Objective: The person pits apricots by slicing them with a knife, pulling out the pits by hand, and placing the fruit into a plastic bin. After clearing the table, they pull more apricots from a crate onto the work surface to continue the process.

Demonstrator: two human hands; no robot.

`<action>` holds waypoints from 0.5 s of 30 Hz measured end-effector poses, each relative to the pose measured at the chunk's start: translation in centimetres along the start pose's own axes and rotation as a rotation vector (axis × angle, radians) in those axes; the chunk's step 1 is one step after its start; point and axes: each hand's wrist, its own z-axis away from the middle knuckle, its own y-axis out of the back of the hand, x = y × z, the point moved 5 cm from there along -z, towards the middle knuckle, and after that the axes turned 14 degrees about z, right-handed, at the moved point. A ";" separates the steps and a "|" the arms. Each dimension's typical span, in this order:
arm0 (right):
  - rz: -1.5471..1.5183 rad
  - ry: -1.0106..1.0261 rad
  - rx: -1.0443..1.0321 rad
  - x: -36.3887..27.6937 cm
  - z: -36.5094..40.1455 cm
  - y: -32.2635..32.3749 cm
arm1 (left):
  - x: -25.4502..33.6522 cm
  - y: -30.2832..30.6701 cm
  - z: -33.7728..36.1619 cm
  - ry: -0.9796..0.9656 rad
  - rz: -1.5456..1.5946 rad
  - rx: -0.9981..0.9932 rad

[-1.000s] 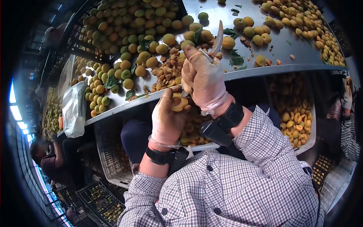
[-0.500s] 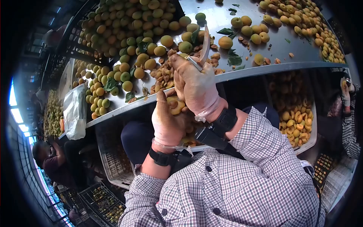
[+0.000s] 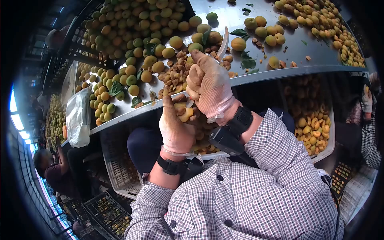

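Note:
In front of my chest, at the metal table's edge, my gloved left hand (image 3: 176,130) is closed around a yellow apricot (image 3: 184,112), its thumb pointing up. My right hand (image 3: 215,83), gloved too, grips a knife with a curved blade (image 3: 225,45) that sticks up past the thumb side. The right fingers curl just above the apricot, where a small shiny piece (image 3: 189,103) shows below them. Beside the right hand lies a heap of brown apricot pits (image 3: 176,76). Below both hands, cut apricots (image 3: 207,145) fill a container.
Whole apricots (image 3: 136,24) spill from a black crate onto the metal table (image 3: 296,52), with leaves among them. A white plastic bag (image 3: 78,116) hangs over the edge at left. White crates (image 3: 120,168) stand below, the right one holding apricot halves (image 3: 314,132). Other people sit at both sides.
My right hand has turned and come slightly down, closer to the apricot. The knife blade has swung to the right. My left hand stays nearly in place with the apricot.

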 end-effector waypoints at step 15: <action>-0.114 -0.159 0.042 1.0 -0.1 -0.5 | -4.0 -0.4 0.4 0.396 0.506 0.059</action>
